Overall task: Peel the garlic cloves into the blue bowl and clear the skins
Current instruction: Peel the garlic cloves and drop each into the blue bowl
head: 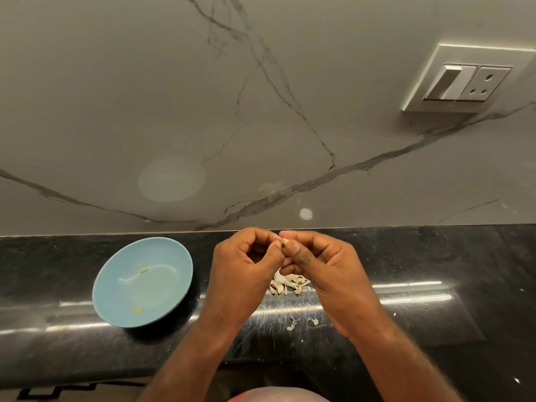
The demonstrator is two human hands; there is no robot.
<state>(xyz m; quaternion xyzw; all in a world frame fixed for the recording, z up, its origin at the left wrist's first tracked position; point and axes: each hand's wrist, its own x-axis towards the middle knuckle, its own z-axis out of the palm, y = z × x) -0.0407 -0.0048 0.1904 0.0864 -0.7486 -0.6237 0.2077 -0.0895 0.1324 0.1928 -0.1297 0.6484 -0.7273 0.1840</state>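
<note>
Both hands pinched one garlic clove [285, 242] mid-peel, left hand [246, 261] and right hand [322, 264] fingertip to fingertip; skins [288, 282] lay beneath them; the blue bowl [142, 282], left of the left hand, likely receives the clove next.

One blue bowl [162, 250] stood at the left, and in it lay two small yellowish pieces [143, 270], one far and one near. Two hands were in view, the left hand [246, 265] and the right hand [322, 262], and together they pinched one garlic clove [285, 242] between them. One heap of skins [290, 282] lay beneath them, its pieces too tangled to count, with two loose scraps [292, 324] nearer. One switch plate [435, 62] on the far right wall held one switch [448, 82] and one socket [483, 82]
</note>
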